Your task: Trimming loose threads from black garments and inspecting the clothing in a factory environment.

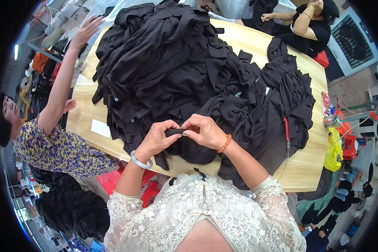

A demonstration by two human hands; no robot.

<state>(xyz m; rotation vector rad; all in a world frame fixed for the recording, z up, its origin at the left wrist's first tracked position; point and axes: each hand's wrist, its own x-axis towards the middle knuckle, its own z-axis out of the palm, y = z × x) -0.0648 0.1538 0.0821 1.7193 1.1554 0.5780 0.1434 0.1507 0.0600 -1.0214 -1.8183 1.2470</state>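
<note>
A co-worker's raised arm [65,75] is seen at the far left. A black fabric piece [174,132] is pinched between the left hand [157,138] and the right hand [203,131], both closed on it, over the near edge of the counter [311,155], below the garment pile [176,63].

Garment heap [176,63] on table [306,164], behind hands.

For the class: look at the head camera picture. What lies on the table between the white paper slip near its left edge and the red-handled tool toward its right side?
In the head view, the heap of black garments fills that stretch of the wooden table, between the white paper slip and the red-handled tool.
</note>
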